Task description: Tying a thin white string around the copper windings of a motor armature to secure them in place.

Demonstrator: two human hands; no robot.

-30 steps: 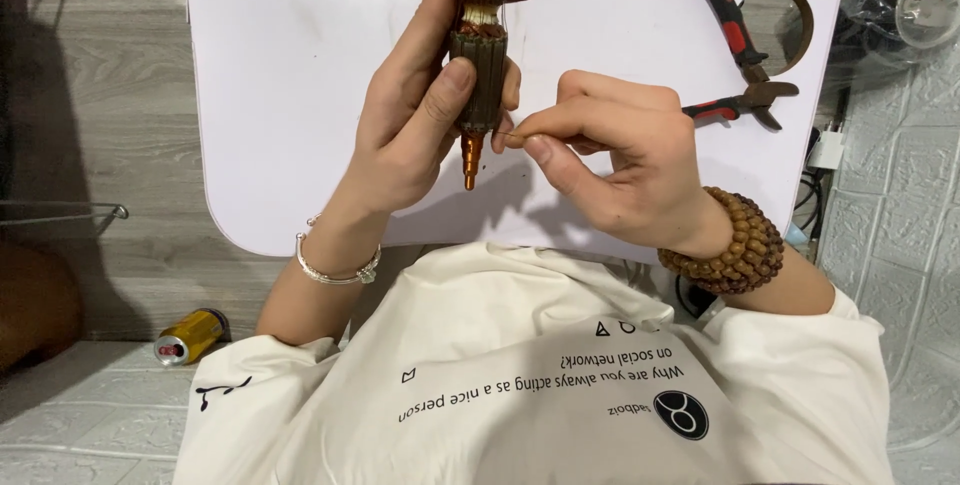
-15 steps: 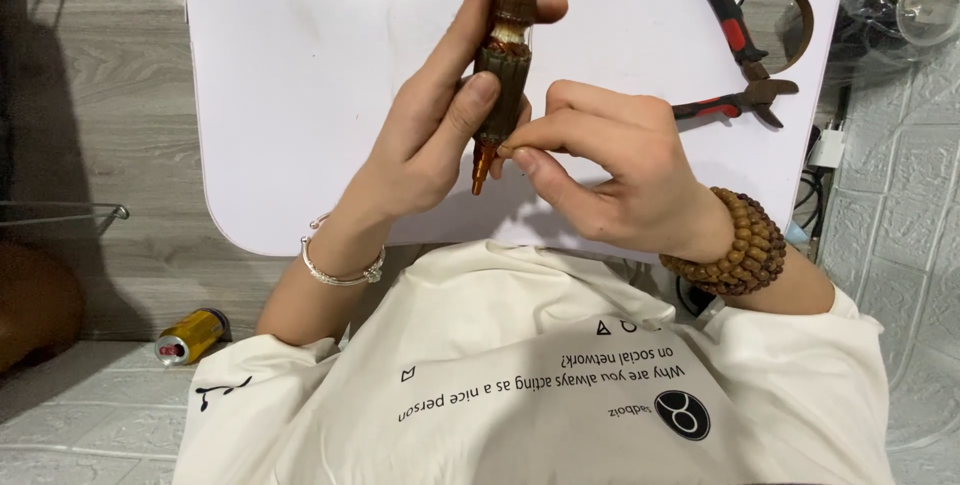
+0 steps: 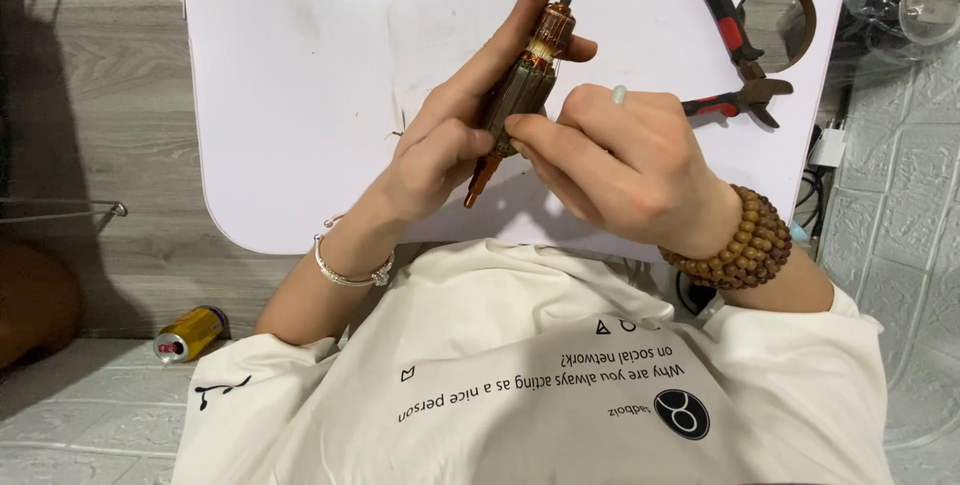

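Hands meet over the middle of the white rounded-corner bench [image 3: 300,95], and between them we see a brown cylindrical motor armature with copper windings and a steel shaft [image 3: 525,85], held in the air above the bench top and tilted so its upper shaft end leans toward the far right and its lower, reddish shaft tip points down toward the person. Our left hand [image 3: 450,145] cradles the armature from the left: its long fingers [image 3: 500,35] lie stretched along the body up to the upper end, and the thumb shows past the far side near the top, so this hand is closed around the part. Our right hand [image 3: 625,160] comes in from the right with its fingers pressed together, the fingertips [image 3: 520,127] pinching the lower half of the armature's dark core; a pale ring sits on one knuckle. The left wrist carries a thin silver bracelet [image 3: 350,265] and the right wrist a brown wooden bead bracelet [image 3: 745,245].

On the bench to the far right lie red-and-black handled pliers [image 3: 730,45], well apart from the hands, their handles spread, just beside a round hole in the bench top [image 3: 775,25]. Down on the floor at the left lies a small yellow metal can [image 3: 190,333] on its side. The person's cream-white printed shirt [image 3: 520,385] fills the lower part of the view.
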